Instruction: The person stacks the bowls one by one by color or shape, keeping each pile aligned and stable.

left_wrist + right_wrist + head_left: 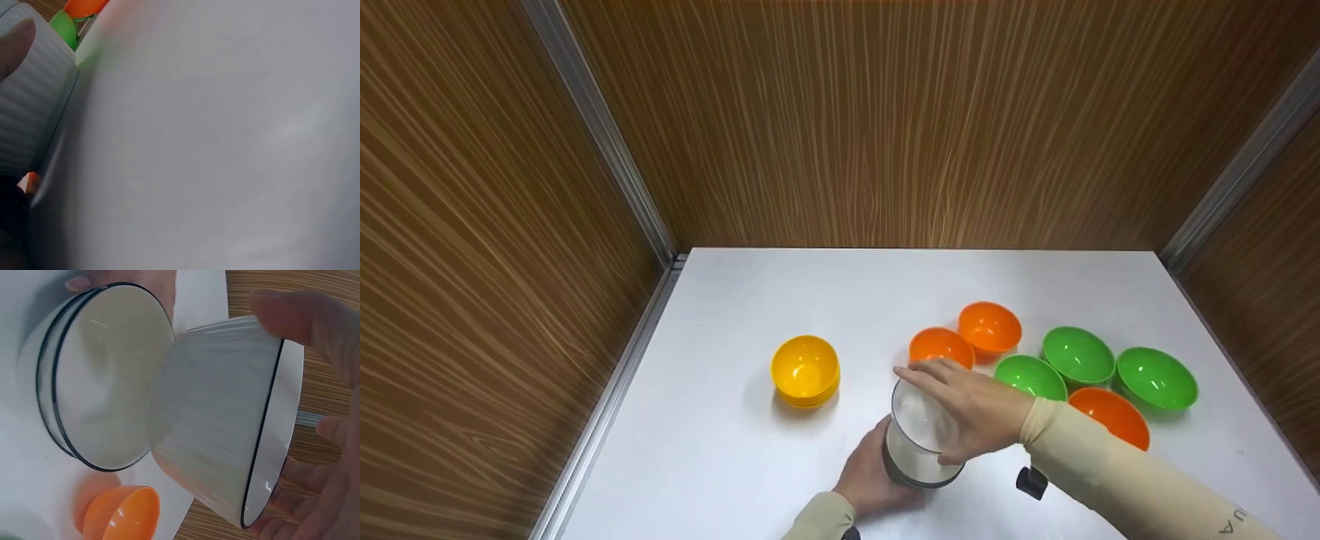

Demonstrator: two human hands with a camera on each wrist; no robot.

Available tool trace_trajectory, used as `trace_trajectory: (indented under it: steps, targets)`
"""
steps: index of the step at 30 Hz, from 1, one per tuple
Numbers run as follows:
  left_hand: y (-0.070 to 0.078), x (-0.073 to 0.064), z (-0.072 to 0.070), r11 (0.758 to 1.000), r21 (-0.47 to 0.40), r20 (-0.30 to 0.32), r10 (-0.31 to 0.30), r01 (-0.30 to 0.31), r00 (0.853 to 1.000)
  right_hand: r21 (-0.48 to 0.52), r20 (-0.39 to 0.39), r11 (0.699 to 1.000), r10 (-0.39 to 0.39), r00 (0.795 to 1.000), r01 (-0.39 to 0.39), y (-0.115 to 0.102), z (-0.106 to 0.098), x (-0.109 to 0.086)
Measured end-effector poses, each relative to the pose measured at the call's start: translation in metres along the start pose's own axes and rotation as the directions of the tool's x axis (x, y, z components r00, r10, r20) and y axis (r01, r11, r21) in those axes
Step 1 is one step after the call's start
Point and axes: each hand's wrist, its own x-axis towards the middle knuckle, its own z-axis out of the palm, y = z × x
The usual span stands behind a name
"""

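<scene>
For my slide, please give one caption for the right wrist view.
Right hand holds a tilted white bowl above stacked white bowls, an orange bowl nearby.

Head view: we look forward and down from well above, taking in most of the surface point(682, 450) and the wood-grain panels point(870, 127) beyond. Left wrist: we sit close, the surface filling most of the frame. Right wrist: very near, turned sideways; we share the white bowls point(216, 399) with the head view.

Small dark letters "U" and "A" point(1227, 527) on the pale right sleeve point(1140, 472), in the head view.
</scene>
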Motion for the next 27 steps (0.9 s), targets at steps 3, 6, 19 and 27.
trace_trajectory:
  steps: [3,6,19,27]
  targets:
    - [-0.001,0.000,0.000,1.000,0.002,-0.005,0.016,-0.016,1.000,0.011,0.006,1.000,-0.001,1.000,0.001,-0.001,0.006,-0.003]
    - [-0.001,0.002,0.000,1.000,-0.002,-0.007,0.029,-0.029,1.000,0.020,-0.008,1.000,-0.020,1.000,0.020,-0.003,0.011,-0.005]
    - [0.003,0.003,-0.003,0.999,0.002,-0.003,0.035,-0.035,0.999,-0.026,-0.020,0.998,-0.056,0.998,0.055,-0.003,0.028,-0.012]
    - [0.001,0.003,0.000,0.998,0.024,-0.015,0.057,-0.056,0.998,-0.038,-0.029,0.996,-0.085,0.996,0.084,0.000,0.035,-0.014]
